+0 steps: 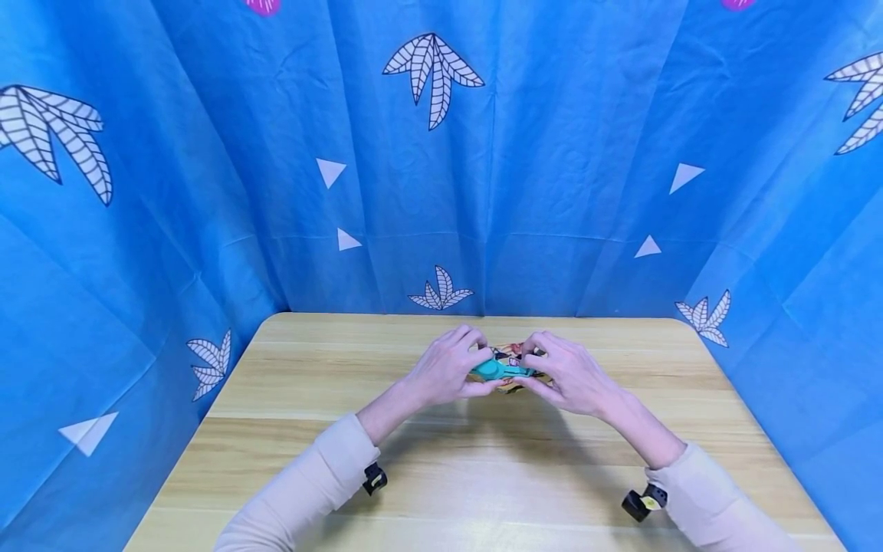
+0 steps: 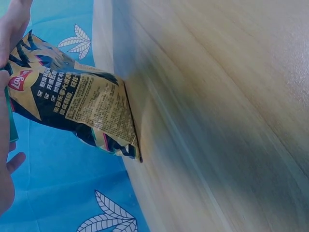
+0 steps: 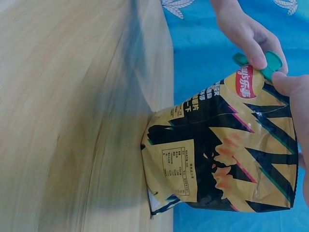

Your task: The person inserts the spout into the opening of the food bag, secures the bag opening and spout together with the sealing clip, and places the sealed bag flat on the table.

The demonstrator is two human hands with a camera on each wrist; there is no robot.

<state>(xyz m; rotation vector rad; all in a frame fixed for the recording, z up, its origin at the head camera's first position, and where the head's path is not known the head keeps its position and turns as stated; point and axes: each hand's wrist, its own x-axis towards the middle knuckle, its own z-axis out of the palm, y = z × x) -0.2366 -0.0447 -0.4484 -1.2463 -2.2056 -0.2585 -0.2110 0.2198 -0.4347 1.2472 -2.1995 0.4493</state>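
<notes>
A gold-and-black Lay's potato chip bag [image 3: 212,159] stands upright on the table, its bottom edge on the wood. Across its top lies a green bag clip [image 1: 491,370]. My left hand [image 1: 451,364] grips the clip's rounded end between thumb and fingers at the bag's left top corner. On the opposite side, my right hand [image 1: 569,372] pinches the top of the bag, its thumb in front close to the clip's narrow end. The left wrist view shows the printed side of the bag [image 2: 87,99] and a sliver of the clip [image 2: 11,121]; my fingers hide part of the top edge.
The pale wooden table [image 1: 386,491] extends around the bag, with rounded far corners. Blue curtains [image 1: 552,153] printed with white leaves and triangles hang behind it and at both sides. A black wrist strap with a small device [image 1: 645,502] sits at each sleeve.
</notes>
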